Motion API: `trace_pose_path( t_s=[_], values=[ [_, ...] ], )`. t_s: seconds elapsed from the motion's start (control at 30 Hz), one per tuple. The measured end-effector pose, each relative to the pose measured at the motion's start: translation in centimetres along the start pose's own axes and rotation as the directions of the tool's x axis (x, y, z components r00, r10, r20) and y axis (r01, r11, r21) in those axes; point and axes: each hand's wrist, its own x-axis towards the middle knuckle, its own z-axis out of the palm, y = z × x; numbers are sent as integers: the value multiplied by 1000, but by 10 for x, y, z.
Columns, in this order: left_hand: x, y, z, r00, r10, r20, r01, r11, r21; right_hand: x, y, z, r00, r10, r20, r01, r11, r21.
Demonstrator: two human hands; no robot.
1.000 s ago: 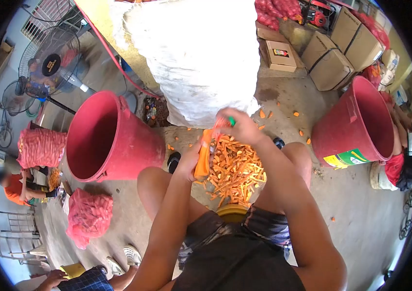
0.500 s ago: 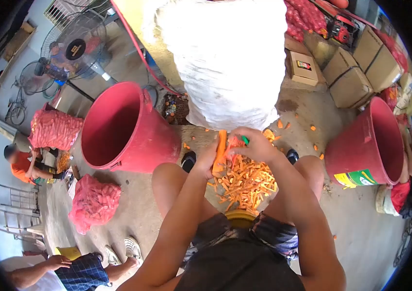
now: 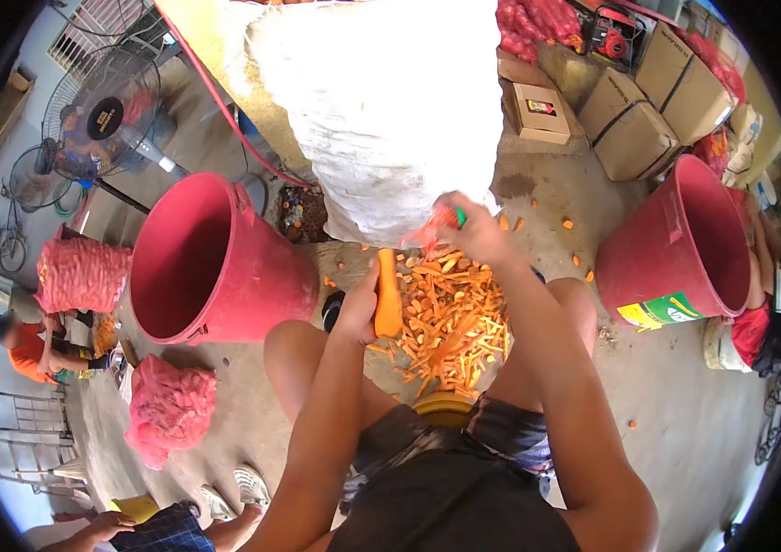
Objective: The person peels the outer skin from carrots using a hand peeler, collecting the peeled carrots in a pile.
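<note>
A thick peeled orange carrot (image 3: 388,299) stands nearly upright in my left hand (image 3: 358,305), whose fingers are wrapped round it. My right hand (image 3: 481,232) is closed on what looks like a peeler (image 3: 460,216) with a green end; a red part beside it is smeared by motion. This hand is up and to the right of the carrot, apart from it, near the foot of a large white sack (image 3: 390,138). Below both hands, a heap of carrot peelings and cut ends (image 3: 455,322) covers the floor between my knees.
Large red tubs stand to the left (image 3: 225,262) and right (image 3: 671,248). Pink mesh sacks (image 3: 170,405) lie at the left, near a seated person in orange (image 3: 30,348) and another person's legs (image 3: 225,524). Cardboard boxes (image 3: 630,124) are at the back right, a fan (image 3: 101,115) at the back left.
My right hand has moved up and away from the carrot. My left hand now holds the carrot lower and to the left. The whole view has shifted slightly.
</note>
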Motion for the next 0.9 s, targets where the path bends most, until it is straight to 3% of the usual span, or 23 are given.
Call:
trace_pose_path(
  t_s=[0.07, 0.13, 0.23, 0.27, 0.3, 0.33, 0.37, 0.43, 0.47, 0.53, 0.6, 0.63, 0.7, 0.77, 0.83, 0.87, 0.9],
  values=[
    [13, -2, -15, 997, -37, 69, 45, 993, -106, -20, -20, 16, 994, -43, 99, 49, 997, -61],
    [12, -2, -3, 1000, -17, 22, 19, 992, -121, -38, -40, 27, 922, -171, 346, 195, 980, -34],
    [13, -4, 6, 998, -45, 37, 50, 986, -160, -40, -35, 26, 902, -185, 390, 231, 970, -75],
    [10, -4, 4, 996, -68, 55, 71, 996, -53, -36, -29, 22, 905, -180, 385, 227, 971, -79],
    [6, -5, 4, 993, -91, 71, 87, 995, 55, -28, -18, 17, 944, -195, 266, 230, 967, -107],
    [4, -6, 6, 993, -93, 74, 88, 994, 58, -19, -9, 12, 967, -212, 143, 231, 964, -134],
    [2, -5, 7, 990, -107, 88, 102, 993, 64, -11, 0, 4, 967, -213, 138, 231, 963, -135],
    [0, -4, 8, 988, -117, 103, 109, 991, 74, 4, 8, -12, 991, -115, -68, 107, 988, -108],
    [-1, -5, 6, 987, -113, 114, 105, 991, 79, 6, 9, -16, 991, -117, -71, 109, 988, -106],
    [2, -7, -2, 986, -113, 120, 103, 991, 84, 6, 3, -21, 991, 129, -31, -132, 986, -97],
    [13, -9, -11, 997, -64, 37, 65, 997, -27, 1, -1, -10, 989, 146, 20, -145, 989, -25],
    [17, -8, -17, 997, -57, 44, 63, 989, -137, -4, -3, 1, 994, 75, 78, -73, 997, -31],
    [18, -9, -14, 1000, -28, 0, 27, 989, -148, -21, -14, 23, 990, 5, 140, 0, 1000, -30],
    [13, -3, 1, 999, -2, -39, -4, 989, -145, -41, -38, 35, 909, -312, 278, 320, 947, 16],
    [9, 0, 17, 995, -87, -51, 65, 942, -328, -42, -37, 31, 915, -267, 303, 287, 958, -20],
    [6, 0, 18, 995, -91, -45, 72, 943, -324, -41, -37, 27, 917, -225, 329, 257, 965, -57],
    [1, 1, 15, 999, -48, -8, 47, 991, -125, -35, -29, 24, 942, -266, 203, 293, 949, -113]
  ],
)
